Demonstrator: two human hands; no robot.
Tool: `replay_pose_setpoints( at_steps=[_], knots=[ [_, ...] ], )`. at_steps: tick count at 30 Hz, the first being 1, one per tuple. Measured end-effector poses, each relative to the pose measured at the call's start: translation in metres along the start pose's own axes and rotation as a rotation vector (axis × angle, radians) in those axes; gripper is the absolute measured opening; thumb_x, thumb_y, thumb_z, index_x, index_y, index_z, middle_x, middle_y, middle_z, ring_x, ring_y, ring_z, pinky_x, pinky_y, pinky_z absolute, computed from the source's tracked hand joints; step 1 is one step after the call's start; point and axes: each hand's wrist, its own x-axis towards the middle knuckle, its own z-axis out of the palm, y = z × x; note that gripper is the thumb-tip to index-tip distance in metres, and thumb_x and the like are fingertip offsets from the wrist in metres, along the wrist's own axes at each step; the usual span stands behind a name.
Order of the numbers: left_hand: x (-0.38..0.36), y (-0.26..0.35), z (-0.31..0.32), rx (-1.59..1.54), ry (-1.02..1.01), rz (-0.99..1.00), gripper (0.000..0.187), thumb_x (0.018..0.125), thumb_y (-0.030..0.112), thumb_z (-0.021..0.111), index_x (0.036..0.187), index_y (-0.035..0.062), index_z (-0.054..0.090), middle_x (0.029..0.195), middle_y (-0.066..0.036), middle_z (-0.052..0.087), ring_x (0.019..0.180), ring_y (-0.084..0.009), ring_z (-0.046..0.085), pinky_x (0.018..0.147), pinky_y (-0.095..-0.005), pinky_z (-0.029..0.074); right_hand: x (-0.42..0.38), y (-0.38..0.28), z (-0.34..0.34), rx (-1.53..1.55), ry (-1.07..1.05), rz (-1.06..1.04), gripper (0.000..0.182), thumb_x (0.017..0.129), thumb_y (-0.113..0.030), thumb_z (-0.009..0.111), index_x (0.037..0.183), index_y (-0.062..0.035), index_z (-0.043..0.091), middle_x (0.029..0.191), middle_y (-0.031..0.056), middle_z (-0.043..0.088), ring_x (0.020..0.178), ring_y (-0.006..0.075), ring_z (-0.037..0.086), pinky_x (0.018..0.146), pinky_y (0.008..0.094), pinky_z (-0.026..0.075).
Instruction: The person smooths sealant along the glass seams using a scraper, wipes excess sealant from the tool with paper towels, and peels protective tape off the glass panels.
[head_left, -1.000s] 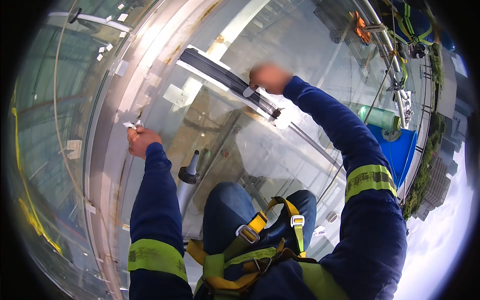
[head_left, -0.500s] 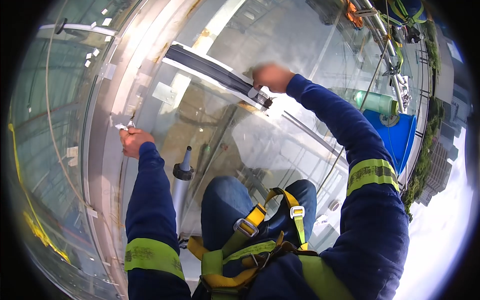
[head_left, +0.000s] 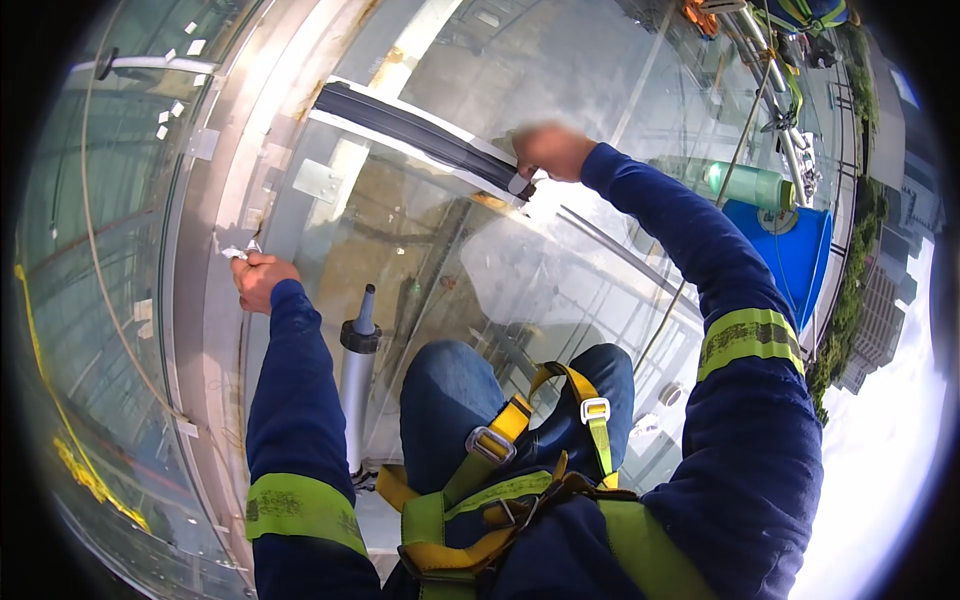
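My right hand (head_left: 556, 152), partly blurred, is closed round a small flat pale tool (head_left: 519, 185), possibly a spatula. That tool touches the lower right end of a smooth dark sealant strip (head_left: 410, 134). White tape (head_left: 375, 142) borders the strip on both long sides. On the left, over the metal frame (head_left: 205, 290), my left hand (head_left: 266, 282) pinches a crumpled whitish scrap (head_left: 240, 250). A silver sealant gun (head_left: 357, 375) with a grey nozzle stands between my left forearm and my knee, held by neither hand.
Glass panels (head_left: 520, 260) stretch beneath me. At right are a blue bucket (head_left: 785, 255), a green bottle (head_left: 750, 185) and a metal rail (head_left: 770, 85) with gear. Ropes (head_left: 95, 230) cross both sides. My yellow harness strap (head_left: 500, 430) hangs over my lap.
My right hand has moved slightly right with the tool, still at the strip's lower end. My left hand keeps hold of the scrap. The whole view has shifted a little.
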Motion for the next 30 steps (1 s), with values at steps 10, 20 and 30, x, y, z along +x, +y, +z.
replay_pose_setpoints(
  at_steps=[10, 20, 30],
  knots=[
    [0.002, -0.003, 0.003, 0.021, 0.006, 0.028, 0.015, 0.090, 0.023, 0.048, 0.093, 0.0101, 0.056, 0.085, -0.008, 0.067, 0.085, -0.0298, 0.064, 0.084, -0.0500, 0.042, -0.008, 0.006, 0.009, -0.058, -0.078, 0.027, 0.024, 0.070, 0.001, 0.067, 0.084, -0.0172, 0.070, 0.100, 0.0038, 0.064, 0.102, 0.0259, 0.062, 0.086, 0.0425, 0.050],
    [0.001, -0.002, 0.001, 0.041, 0.027, 0.021, 0.016, 0.090, 0.024, 0.048, 0.094, 0.0104, 0.057, 0.084, -0.008, 0.068, 0.082, -0.0299, 0.064, 0.084, -0.0490, 0.043, -0.005, 0.002, 0.004, -0.084, -0.093, 0.038, 0.027, 0.070, 0.002, 0.068, 0.092, -0.0147, 0.070, 0.095, 0.0070, 0.066, 0.099, 0.0271, 0.064, 0.090, 0.0426, 0.047],
    [0.001, -0.003, 0.002, -0.014, 0.015, 0.012, 0.016, 0.090, 0.023, 0.049, 0.092, 0.0095, 0.057, 0.085, -0.008, 0.068, 0.084, -0.0309, 0.064, 0.086, -0.0493, 0.042, 0.004, -0.007, -0.001, -0.112, -0.173, 0.122, 0.032, 0.074, 0.003, 0.060, 0.094, -0.0187, 0.072, 0.088, 0.0052, 0.068, 0.091, 0.0239, 0.067, 0.093, 0.0416, 0.041]
  ],
)
